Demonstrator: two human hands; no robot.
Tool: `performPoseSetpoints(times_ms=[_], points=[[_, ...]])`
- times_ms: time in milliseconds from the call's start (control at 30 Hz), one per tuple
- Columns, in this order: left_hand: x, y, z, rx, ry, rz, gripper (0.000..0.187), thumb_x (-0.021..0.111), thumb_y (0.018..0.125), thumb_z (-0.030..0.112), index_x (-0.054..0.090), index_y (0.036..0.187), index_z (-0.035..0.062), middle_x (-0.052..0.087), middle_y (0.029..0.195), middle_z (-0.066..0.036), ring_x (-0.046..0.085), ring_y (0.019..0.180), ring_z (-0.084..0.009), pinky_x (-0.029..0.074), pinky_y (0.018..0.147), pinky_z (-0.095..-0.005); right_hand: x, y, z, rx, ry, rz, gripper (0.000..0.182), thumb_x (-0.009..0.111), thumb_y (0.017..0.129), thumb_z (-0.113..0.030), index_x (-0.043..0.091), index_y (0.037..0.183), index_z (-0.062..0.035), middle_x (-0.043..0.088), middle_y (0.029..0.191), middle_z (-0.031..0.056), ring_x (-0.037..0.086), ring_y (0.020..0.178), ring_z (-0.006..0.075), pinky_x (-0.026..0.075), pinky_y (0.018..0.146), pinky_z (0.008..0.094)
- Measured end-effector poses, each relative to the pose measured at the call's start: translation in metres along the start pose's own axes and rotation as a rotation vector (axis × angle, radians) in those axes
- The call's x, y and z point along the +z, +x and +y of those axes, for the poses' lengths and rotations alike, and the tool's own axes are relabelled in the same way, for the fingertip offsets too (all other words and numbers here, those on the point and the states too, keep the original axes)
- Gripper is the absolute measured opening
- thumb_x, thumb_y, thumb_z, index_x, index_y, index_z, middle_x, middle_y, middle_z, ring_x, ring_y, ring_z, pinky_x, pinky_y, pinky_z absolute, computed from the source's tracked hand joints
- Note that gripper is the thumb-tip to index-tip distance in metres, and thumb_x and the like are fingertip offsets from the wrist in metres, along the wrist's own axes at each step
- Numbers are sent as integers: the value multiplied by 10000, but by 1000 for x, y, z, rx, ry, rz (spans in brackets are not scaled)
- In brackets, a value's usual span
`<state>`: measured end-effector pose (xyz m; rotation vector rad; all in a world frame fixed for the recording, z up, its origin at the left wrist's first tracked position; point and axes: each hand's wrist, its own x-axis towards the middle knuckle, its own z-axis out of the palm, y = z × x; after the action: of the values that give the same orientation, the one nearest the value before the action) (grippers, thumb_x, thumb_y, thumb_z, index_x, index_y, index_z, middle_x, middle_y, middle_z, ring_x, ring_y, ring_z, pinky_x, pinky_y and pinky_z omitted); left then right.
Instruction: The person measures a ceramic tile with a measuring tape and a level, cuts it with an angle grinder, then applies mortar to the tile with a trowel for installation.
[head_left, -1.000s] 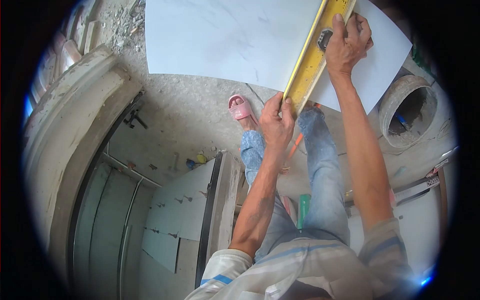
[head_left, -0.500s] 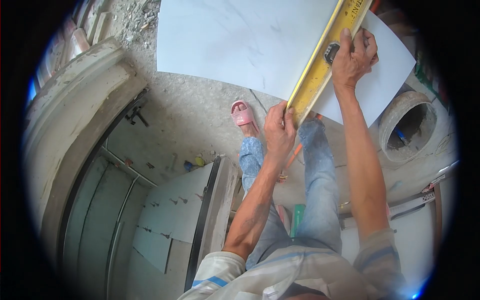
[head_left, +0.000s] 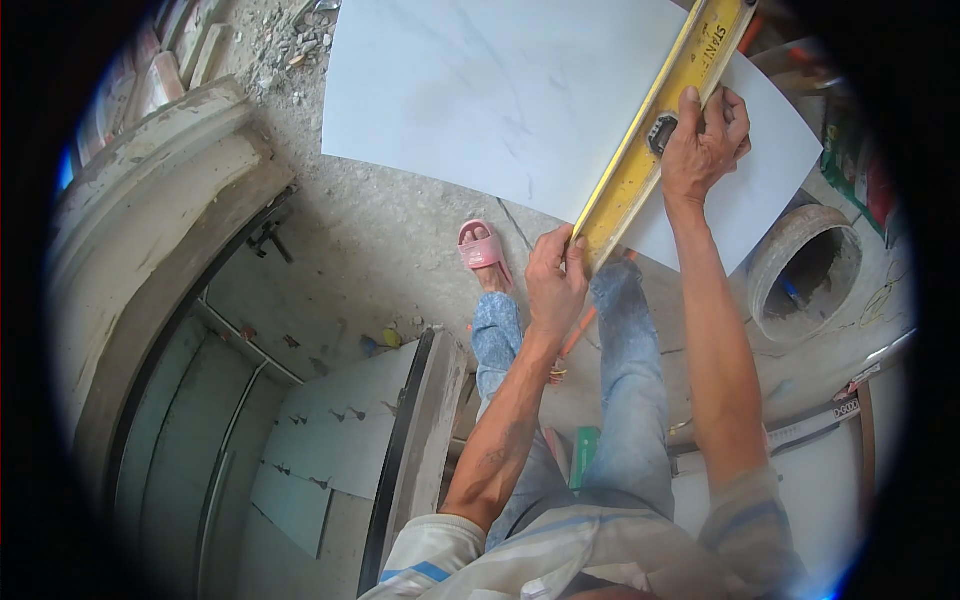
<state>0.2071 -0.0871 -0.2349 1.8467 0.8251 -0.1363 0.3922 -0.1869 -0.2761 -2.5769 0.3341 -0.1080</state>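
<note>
A yellow Stanley spirit level [head_left: 690, 75] lies slantwise across a large white marbled tile [head_left: 450, 90]. My left hand [head_left: 557, 275] grips the level's near end, thumb on top of its edge. Farther up, my right hand [head_left: 705, 145] is closed round the level's right edge beside the dark vial window, with the thumb on its face. The fingertips under the level are partly hidden. The tile shows on both sides of the level, and its far edge runs out of view.
A round concrete pipe [head_left: 805, 275] stands at the right. To the lower left is an opening with tiles and clips [head_left: 340, 415] below. Rubble [head_left: 290, 50] lies at the upper left. My foot in a pink slipper [head_left: 482, 245] rests on the concrete floor. A tile cutter [head_left: 800, 430] sits lower right.
The view has shifted slightly, so the tile and level appear a little lower. Both hands keep their hold on the level, and its place on the tile looks nearly the same.
</note>
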Motion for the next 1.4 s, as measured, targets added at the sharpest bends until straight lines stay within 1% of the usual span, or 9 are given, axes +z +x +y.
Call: performPoseSetpoints(times_ms=[67, 133, 367, 400, 767, 833, 867, 933, 1400], points=[[-1, 1, 4, -31, -19, -3, 173, 601, 878, 63, 623, 1031, -14, 628, 881, -165, 621, 799, -310, 481, 725, -386, 1, -1, 2, 1, -5, 9, 505, 515, 921, -501, 627, 1218, -108, 403, 1325, 29, 378, 1185, 228, 232, 1023, 498], [0, -1, -2, -9, 0, 13, 177, 603, 876, 65, 626, 1034, -12, 631, 891, -166, 624, 807, -308, 484, 725, -380, 4, 0, 8, -34, 54, 24, 473, 528, 915, -496, 633, 1224, -153, 394, 1324, 12, 318, 1179, 286, 267, 959, 571], [4, -4, -11, -46, -61, 9, 196, 599, 877, 78, 637, 1052, 0, 644, 929, -159, 634, 839, -281, 488, 736, -355, -1, 0, -2, 71, 0, -22, 470, 538, 916, -463, 619, 1223, -116, 387, 1337, 18, 317, 1213, 303, 298, 936, 583], [4, -3, -11, 15, -36, 10, 208, 601, 914, 79, 619, 1083, -40, 623, 895, -92, 585, 790, -140, 473, 689, -249, -1, 1, -3, 69, 7, -17, 465, 537, 919, -456, 619, 1219, -111, 385, 1336, 14, 322, 1210, 300, 298, 938, 584], [3, -1, -16, 75, 21, 11, 206, 607, 912, 86, 623, 1069, -46, 624, 902, -97, 593, 801, -143, 474, 696, -251, 0, 1, 1, 39, 70, -4, 447, 541, 926, -425, 605, 1241, -116, 380, 1329, 20, 335, 1193, 294, 302, 942, 576], [4, -3, -21, 63, -14, 12, 207, 604, 913, 80, 620, 1073, -50, 622, 909, -100, 594, 807, -145, 474, 700, -249, -2, 1, 1, 2, 19, 31, 398, 562, 934, -377, 615, 1219, -104, 442, 1276, 49, 389, 1128, 277, 354, 961, 479], [5, -4, -20, 65, -14, 11, 207, 604, 913, 80, 620, 1073, -50, 622, 909, -100, 594, 807, -145, 474, 700, -249, -3, 1, -1, 3, 19, 33, 398, 562, 934, -377, 615, 1219, -104, 442, 1276, 49, 389, 1128, 277, 354, 961, 479], [5, -4, -19, 68, -27, 17, 209, 602, 914, 76, 616, 1079, -52, 621, 917, -102, 594, 812, -147, 474, 702, -248, -3, 1, -3, 69, 43, -23, 465, 536, 921, -437, 611, 1229, -96, 380, 1311, 21, 326, 1195, 286, 302, 945, 568], [3, -3, -14, 84, 26, 18, 198, 601, 912, 75, 621, 1070, -42, 621, 897, -102, 593, 785, -150, 477, 675, -258, 0, 1, -2, 55, -11, -10, 452, 566, 908, -424, 631, 1205, -89, 383, 1289, 15, 323, 1187, 281, 306, 923, 557]])
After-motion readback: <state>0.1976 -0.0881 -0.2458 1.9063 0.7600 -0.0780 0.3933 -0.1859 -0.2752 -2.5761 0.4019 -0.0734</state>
